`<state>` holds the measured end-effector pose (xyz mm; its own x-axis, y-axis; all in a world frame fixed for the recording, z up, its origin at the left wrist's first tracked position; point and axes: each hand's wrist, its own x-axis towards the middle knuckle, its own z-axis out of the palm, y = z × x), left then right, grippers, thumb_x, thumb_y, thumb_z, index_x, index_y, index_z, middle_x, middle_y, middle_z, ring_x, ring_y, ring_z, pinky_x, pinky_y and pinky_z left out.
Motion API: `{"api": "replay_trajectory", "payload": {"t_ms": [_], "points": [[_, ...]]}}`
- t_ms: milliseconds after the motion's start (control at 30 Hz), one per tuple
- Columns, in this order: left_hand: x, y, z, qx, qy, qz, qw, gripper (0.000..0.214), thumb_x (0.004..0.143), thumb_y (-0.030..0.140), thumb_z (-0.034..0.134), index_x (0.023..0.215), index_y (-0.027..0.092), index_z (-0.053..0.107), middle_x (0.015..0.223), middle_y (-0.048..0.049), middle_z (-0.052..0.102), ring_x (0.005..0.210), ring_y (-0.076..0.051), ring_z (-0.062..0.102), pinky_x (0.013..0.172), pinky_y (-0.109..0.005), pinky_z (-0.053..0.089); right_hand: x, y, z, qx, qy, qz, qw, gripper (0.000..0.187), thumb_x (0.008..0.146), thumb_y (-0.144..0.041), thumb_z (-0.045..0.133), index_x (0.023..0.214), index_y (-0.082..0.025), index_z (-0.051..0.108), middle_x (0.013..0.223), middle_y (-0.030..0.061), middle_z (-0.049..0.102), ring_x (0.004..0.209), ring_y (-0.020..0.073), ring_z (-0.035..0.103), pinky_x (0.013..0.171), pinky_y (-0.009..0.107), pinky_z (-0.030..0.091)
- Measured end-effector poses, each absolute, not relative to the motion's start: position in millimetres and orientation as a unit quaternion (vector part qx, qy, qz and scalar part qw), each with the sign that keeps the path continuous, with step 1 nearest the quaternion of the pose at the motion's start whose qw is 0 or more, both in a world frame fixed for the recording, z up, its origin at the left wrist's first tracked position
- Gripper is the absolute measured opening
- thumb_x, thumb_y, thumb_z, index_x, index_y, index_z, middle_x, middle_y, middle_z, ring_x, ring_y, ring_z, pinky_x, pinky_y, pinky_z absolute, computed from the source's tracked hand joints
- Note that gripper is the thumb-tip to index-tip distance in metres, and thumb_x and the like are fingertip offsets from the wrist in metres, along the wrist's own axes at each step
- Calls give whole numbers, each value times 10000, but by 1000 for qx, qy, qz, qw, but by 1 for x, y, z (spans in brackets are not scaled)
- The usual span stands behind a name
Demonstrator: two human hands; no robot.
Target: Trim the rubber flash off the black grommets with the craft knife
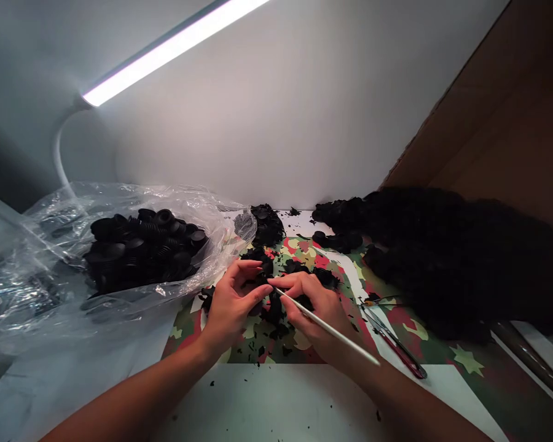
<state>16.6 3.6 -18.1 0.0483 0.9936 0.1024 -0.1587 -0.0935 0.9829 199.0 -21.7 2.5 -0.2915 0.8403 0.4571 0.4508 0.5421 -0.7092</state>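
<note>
My left hand [233, 301] pinches a small black rubber part [260, 277] between thumb and fingers, just above a heap of black trimmings [276, 313]. My right hand [320, 307] is closed round a thin white stick-like tool [332, 331]. The tool's tip points at the part, and its shaft runs back over my right wrist. Both hands meet over a camouflage-patterned mat [465, 359].
At the left, an open clear plastic bag [46, 270] holds many black round rubber parts [142, 248]. A big dark pile of parts [447, 252] fills the right side. Red-handled scissors [396, 344] lie by my right hand. A strip lamp [175, 46] shines overhead; brown cardboard [511, 110] stands at right.
</note>
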Motion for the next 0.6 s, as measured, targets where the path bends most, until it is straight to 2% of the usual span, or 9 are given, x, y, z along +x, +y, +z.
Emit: {"api": "replay_trajectory", "payload": {"t_ms": [133,200,267,400,500,600], "points": [[19,-2,-13,503,408,532,545,432,721,264,859,1087,205,636,893,-6,641,820,-152,640,716,-226,546,201,-11,-9,-413,-810,-7,417,173,968,-59,452,946,-209,537,1156,88,722,1058,217,646,944,423,378],[20,-4,-14,500,403,522,561,459,729,260,858,1126,222,631,896,8,607,774,-130,618,668,-208,543,208,-1,-12,-471,-793,-61,382,197,969,-43,427,996,-195,548,1102,107,717,1049,233,641,934,427,358],[21,-4,-17,485,400,514,584,468,737,270,856,1146,234,630,912,11,575,756,-120,596,638,-203,544,215,7,-12,-516,-776,-83,351,191,973,-59,427,1051,-183,550,983,100,711,951,239,644,893,417,366],[20,2,-25,453,378,501,633,512,736,299,867,1178,235,617,941,-2,562,758,-123,581,625,-209,538,223,13,-5,-555,-762,-71,326,169,984,-93,407,1030,-187,540,857,78,681,815,236,625,839,396,381],[19,4,-27,449,352,492,657,483,793,344,826,1204,244,594,984,-20,589,748,-127,592,626,-222,527,227,14,-1,-573,-740,-39,349,162,1001,-140,383,973,-195,533,892,90,690,816,247,622,846,414,400],[18,3,-26,493,376,504,601,389,802,298,814,1136,226,627,1008,-35,623,870,-152,619,717,-221,527,231,12,2,-551,-721,132,400,145,1015,-254,439,935,-215,554,1050,91,717,934,257,656,834,401,449]]}}
